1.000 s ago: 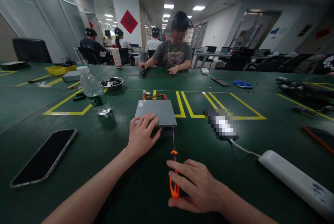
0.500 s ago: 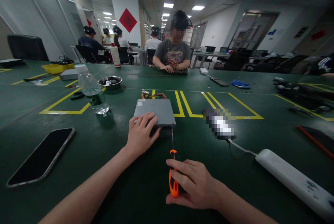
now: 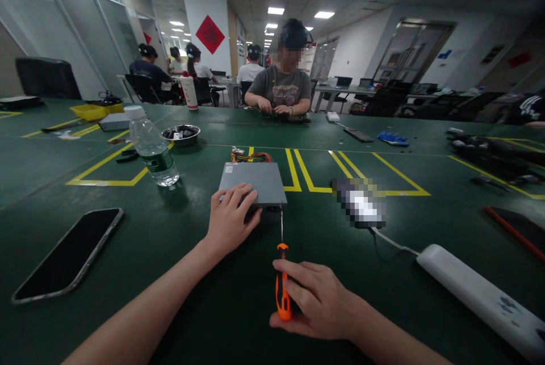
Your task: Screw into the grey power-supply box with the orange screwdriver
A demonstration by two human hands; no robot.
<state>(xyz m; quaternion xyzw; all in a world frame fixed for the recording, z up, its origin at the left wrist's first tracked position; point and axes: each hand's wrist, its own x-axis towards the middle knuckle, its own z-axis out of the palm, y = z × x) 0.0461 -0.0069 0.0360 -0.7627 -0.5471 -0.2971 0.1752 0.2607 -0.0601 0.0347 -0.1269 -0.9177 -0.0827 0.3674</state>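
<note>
A grey metal computer power supply (image 3: 259, 177) lies flat on the green table, with a bundle of coloured wires (image 3: 255, 156) behind it. My left hand (image 3: 233, 212) rests on its near left corner, fingers over the top and thumb at the front face, gripping it. In my right hand (image 3: 317, 300) is an orange and black screwdriver (image 3: 283, 291), held by the handle between thumb and fingers. Its shaft points away from me, and the tip meets the front face near the right corner. The screw at the tip is too small to make out.
Left stand a water bottle (image 3: 153, 152), a dark phone (image 3: 70, 254) and a metal bowl (image 3: 182, 134) of small parts. Right are a blurred device (image 3: 360, 203), a white power strip (image 3: 481, 297) and an orange-edged phone (image 3: 517, 231). A person (image 3: 281, 84) sits across the table.
The screwdriver handle has turned slightly in my right hand, its fingers shifting a little. My left hand and the power supply stay put. The person opposite has moved their hands apart.
</note>
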